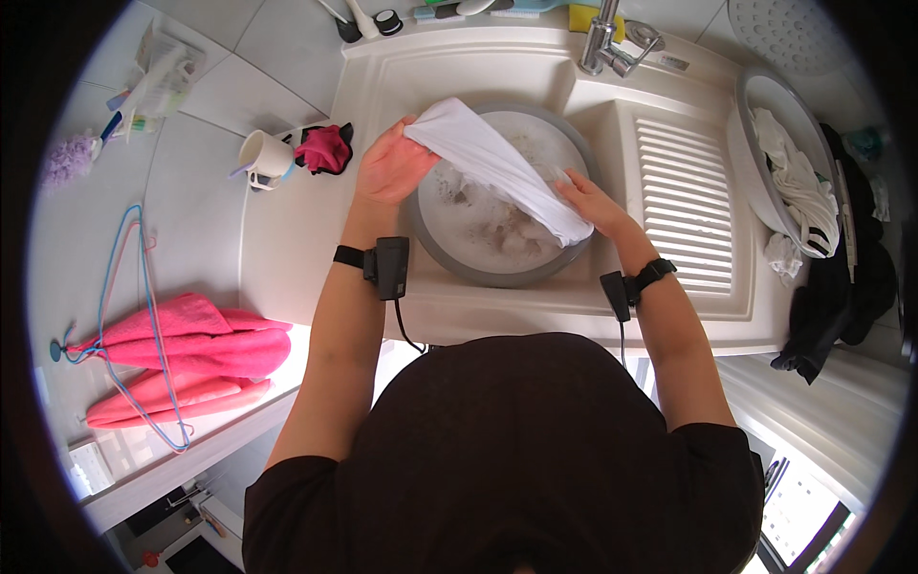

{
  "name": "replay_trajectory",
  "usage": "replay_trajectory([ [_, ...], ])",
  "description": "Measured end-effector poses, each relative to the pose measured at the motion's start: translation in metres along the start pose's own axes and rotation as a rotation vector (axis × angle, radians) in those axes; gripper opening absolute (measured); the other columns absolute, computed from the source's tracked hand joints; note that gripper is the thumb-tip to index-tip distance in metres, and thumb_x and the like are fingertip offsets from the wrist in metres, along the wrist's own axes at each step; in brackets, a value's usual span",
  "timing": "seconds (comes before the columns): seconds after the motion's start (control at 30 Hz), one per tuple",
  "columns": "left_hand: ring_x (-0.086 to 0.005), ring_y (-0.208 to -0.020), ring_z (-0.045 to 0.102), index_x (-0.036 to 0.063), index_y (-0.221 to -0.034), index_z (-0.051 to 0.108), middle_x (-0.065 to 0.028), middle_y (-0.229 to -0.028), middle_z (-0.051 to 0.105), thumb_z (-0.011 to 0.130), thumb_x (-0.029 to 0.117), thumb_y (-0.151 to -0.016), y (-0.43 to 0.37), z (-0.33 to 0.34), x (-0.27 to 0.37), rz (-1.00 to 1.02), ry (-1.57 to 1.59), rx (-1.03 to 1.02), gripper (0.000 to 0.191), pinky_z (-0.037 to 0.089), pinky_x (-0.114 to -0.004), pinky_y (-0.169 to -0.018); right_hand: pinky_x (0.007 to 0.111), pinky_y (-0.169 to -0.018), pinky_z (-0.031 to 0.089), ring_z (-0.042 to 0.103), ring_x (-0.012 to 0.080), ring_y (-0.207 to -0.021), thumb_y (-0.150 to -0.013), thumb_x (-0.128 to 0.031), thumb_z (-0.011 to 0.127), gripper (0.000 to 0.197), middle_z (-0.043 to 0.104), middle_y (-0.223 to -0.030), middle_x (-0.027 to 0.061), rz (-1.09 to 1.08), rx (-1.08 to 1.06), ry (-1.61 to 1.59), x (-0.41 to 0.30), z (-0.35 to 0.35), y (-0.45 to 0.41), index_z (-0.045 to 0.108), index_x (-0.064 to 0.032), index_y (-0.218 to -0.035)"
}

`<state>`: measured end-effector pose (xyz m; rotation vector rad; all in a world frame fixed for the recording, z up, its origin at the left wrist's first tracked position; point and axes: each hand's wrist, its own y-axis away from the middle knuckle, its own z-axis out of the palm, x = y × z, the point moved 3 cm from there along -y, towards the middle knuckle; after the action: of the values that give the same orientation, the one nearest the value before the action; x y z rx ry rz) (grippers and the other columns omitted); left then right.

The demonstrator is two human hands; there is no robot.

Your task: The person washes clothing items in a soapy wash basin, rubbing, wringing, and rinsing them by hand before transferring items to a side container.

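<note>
A white cloth garment is stretched on a slant over a grey-rimmed basin. Its upper left end is gripped by my left hand, above the basin's left rim. My right hand holds the lower right part, near the basin's right rim, with some fingers hidden behind the fabric. Cloudy, foamy water with dark specks fills the basin. The basin stands inside the left bowl of a white laundry sink.
A ribbed washboard forms the sink's right side. Behind stands a chrome faucet. At right, a tub holds pale clothes beside black fabric. A mug and a pink-black cloth sit left. Hangers hang near pink towels.
</note>
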<state>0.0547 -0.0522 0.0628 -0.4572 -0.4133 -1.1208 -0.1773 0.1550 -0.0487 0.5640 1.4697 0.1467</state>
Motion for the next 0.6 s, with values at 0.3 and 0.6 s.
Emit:
replay_trajectory([
  [0.3, -0.026, -0.124, 0.04, 0.0085, -0.107, 0.057, -0.0088, -0.127, 0.052, 0.045, 0.02, -0.092, -0.007, 0.021, 0.0, 0.205, 0.037, 0.083, 0.023, 0.025, -0.043, -0.106, 0.033, -0.109, 0.022, 0.027, 0.0316, -0.135, -0.078, -0.039, 0.07, 0.098, 0.027, -0.144, 0.0247, -0.303, -0.121, 0.528, 0.002, 0.012, 0.006, 0.008, -0.0028, -0.145],
  [0.6, -0.0137, -0.074, 0.051, 0.0088, -0.085, 0.05, 0.0013, -0.067, 0.043, 0.051, 0.014, -0.089, -0.009, -0.055, 0.001, 0.03, 0.146, 0.157, 0.007, 0.042, -0.029, -0.079, 0.034, -0.101, 0.035, 0.045, 0.0337, -0.122, -0.058, -0.029, 0.081, 0.101, 0.047, -0.131, 0.0229, -0.082, -0.125, 0.704, 0.011, 0.033, -0.001, 0.029, -0.0033, -0.14],
])
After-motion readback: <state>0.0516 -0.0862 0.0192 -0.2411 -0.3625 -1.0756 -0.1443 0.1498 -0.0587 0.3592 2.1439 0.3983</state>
